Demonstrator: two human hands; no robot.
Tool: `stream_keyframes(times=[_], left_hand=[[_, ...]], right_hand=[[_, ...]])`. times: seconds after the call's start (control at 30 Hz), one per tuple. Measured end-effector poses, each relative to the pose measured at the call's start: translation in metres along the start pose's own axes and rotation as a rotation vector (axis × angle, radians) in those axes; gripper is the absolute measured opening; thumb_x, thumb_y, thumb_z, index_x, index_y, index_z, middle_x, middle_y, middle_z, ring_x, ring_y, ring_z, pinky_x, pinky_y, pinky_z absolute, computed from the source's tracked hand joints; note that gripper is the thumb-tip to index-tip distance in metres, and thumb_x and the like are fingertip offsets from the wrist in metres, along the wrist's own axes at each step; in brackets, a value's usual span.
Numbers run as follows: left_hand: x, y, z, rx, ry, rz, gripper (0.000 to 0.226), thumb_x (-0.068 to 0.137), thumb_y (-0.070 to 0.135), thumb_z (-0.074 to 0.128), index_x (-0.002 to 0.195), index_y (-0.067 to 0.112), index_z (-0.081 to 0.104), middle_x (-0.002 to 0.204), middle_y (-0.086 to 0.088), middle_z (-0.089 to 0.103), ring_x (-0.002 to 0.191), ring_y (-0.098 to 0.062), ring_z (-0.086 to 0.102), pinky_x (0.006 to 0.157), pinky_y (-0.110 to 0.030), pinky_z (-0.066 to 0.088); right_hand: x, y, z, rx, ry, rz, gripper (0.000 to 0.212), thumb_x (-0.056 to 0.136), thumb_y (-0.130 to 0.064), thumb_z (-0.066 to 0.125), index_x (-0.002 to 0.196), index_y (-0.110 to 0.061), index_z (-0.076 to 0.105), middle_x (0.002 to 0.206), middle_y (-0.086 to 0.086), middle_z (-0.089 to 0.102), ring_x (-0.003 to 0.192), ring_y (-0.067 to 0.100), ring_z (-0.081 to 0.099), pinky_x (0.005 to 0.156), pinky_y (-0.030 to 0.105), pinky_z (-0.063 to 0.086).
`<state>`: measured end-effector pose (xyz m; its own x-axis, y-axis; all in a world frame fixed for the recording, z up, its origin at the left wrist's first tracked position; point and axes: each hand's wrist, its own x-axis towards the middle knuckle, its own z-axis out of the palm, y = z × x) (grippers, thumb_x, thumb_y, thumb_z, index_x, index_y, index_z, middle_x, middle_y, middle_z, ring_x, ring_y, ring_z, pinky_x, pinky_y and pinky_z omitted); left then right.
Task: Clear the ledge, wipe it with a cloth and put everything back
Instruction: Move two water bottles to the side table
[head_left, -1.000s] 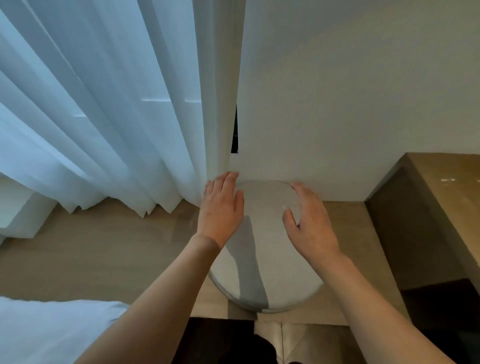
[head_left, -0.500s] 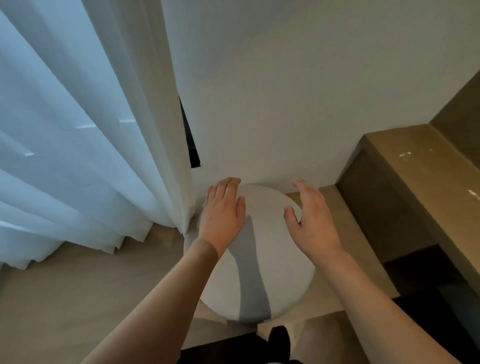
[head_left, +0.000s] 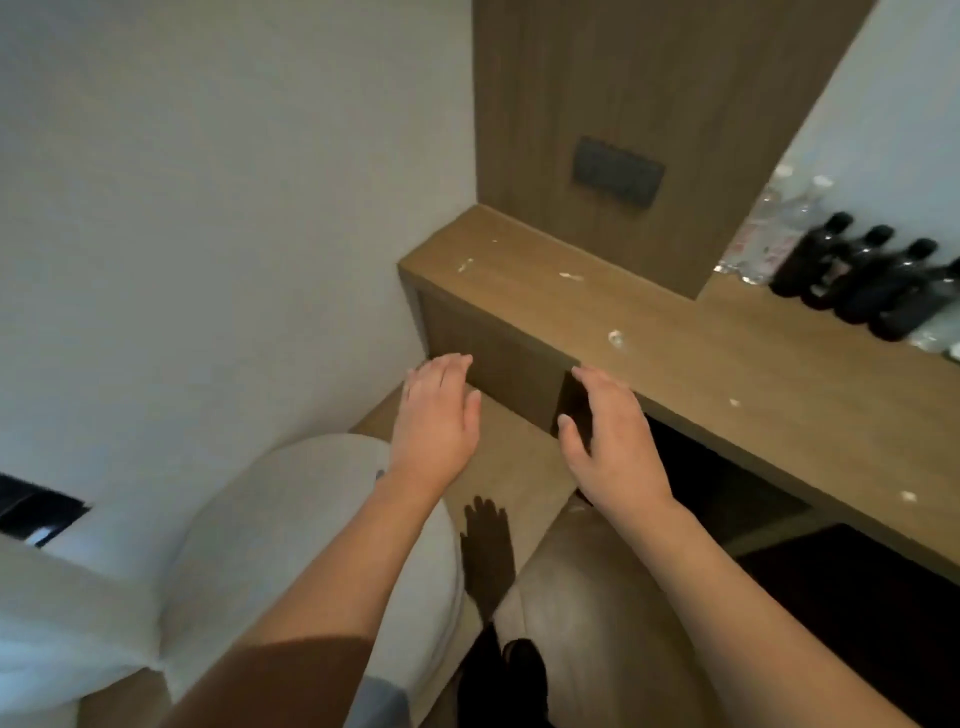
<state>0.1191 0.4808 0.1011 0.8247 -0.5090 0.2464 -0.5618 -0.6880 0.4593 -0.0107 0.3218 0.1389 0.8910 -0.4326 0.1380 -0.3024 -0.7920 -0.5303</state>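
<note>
Before wooden ledge (head_left: 649, 332) | hands: left (head_left: 436, 421), right (head_left: 610, 441) flat, empty | dark glossy bottles (head_left: 872, 280)

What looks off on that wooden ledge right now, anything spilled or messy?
Small white scraps lie scattered along the wooden ledge, from its left end toward the dark bottles at the right. Nothing looks tipped or broken. Both hands, left and right, are empty.

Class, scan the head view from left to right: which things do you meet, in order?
White stool → left hand → right hand → switch panel → dark bottles at the ledge's far right.
</note>
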Motion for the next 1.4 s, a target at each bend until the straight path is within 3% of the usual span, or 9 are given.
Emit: stream_keyframes(times=[0.17, 0.33, 0.6, 1.0, 1.2, 1.27, 1.4], left_hand=[[0.035, 0.091, 0.042, -0.031, -0.077, 0.223, 0.045, 0.103, 0.027, 0.049, 0.146, 0.015, 0.047, 0.147, -0.003, 0.051, 0.141, -0.017, 0.041, 0.124, -0.048, 0.023], [0.051, 0.150, 0.082, -0.019, -0.197, 0.390, 0.047, 0.103, 0.029, 0.049, 0.148, 0.017, 0.044, 0.150, -0.001, 0.048, 0.143, -0.015, 0.037, 0.125, -0.045, 0.021], [0.084, 0.222, 0.128, -0.030, -0.264, 0.476, 0.048, 0.102, 0.027, 0.052, 0.147, 0.014, 0.045, 0.149, -0.005, 0.049, 0.142, -0.019, 0.040, 0.125, -0.046, 0.020], [0.172, 0.278, 0.194, -0.139, -0.292, 0.445, 0.047, 0.102, 0.023, 0.052, 0.148, 0.013, 0.044, 0.148, -0.005, 0.049, 0.141, -0.021, 0.039, 0.124, -0.045, 0.022], [0.263, 0.304, 0.237, -0.277, -0.292, 0.366, 0.047, 0.103, 0.019, 0.050, 0.148, 0.013, 0.043, 0.151, -0.004, 0.045, 0.141, -0.018, 0.038, 0.122, -0.039, 0.028], [0.291, 0.310, 0.248, -0.293, -0.288, 0.325, 0.047, 0.103, 0.021, 0.048, 0.150, 0.016, 0.042, 0.154, -0.001, 0.043, 0.142, -0.016, 0.036, 0.120, -0.032, 0.027], [0.326, 0.315, 0.276, -0.364, -0.282, 0.300, 0.047, 0.096, 0.021, 0.048, 0.143, 0.014, 0.051, 0.149, -0.005, 0.049, 0.137, -0.019, 0.043, 0.116, -0.039, 0.036]], right_hand=[[-0.008, 0.067, -0.046, -0.007, 0.121, 0.204, 0.055, 0.098, -0.028, 0.057, 0.150, -0.021, 0.037, 0.155, -0.002, 0.038, 0.146, 0.012, 0.028, 0.122, 0.034, 0.020], [-0.023, 0.130, -0.068, 0.013, 0.182, 0.389, 0.058, 0.098, -0.029, 0.057, 0.150, -0.021, 0.035, 0.156, -0.002, 0.038, 0.147, 0.015, 0.028, 0.122, 0.035, 0.020], [-0.010, 0.200, -0.103, 0.054, 0.233, 0.443, 0.058, 0.097, -0.025, 0.058, 0.149, -0.019, 0.035, 0.153, -0.001, 0.041, 0.144, 0.015, 0.032, 0.121, 0.039, 0.027], [0.068, 0.286, -0.138, 0.080, 0.248, 0.458, 0.057, 0.097, -0.023, 0.056, 0.149, -0.019, 0.036, 0.153, 0.000, 0.040, 0.144, 0.016, 0.032, 0.121, 0.041, 0.026], [0.179, 0.332, -0.163, 0.031, 0.212, 0.401, 0.056, 0.097, -0.020, 0.057, 0.149, -0.018, 0.036, 0.149, 0.000, 0.044, 0.138, 0.017, 0.040, 0.113, 0.031, 0.029], [0.225, 0.345, -0.175, 0.005, 0.201, 0.358, 0.055, 0.097, -0.019, 0.057, 0.149, -0.016, 0.037, 0.147, 0.004, 0.045, 0.135, 0.019, 0.043, 0.112, 0.032, 0.033], [0.317, 0.382, -0.195, -0.072, 0.136, 0.299, 0.054, 0.097, -0.020, 0.057, 0.148, -0.013, 0.038, 0.143, 0.010, 0.044, 0.124, 0.026, 0.052, 0.104, 0.039, 0.043]])
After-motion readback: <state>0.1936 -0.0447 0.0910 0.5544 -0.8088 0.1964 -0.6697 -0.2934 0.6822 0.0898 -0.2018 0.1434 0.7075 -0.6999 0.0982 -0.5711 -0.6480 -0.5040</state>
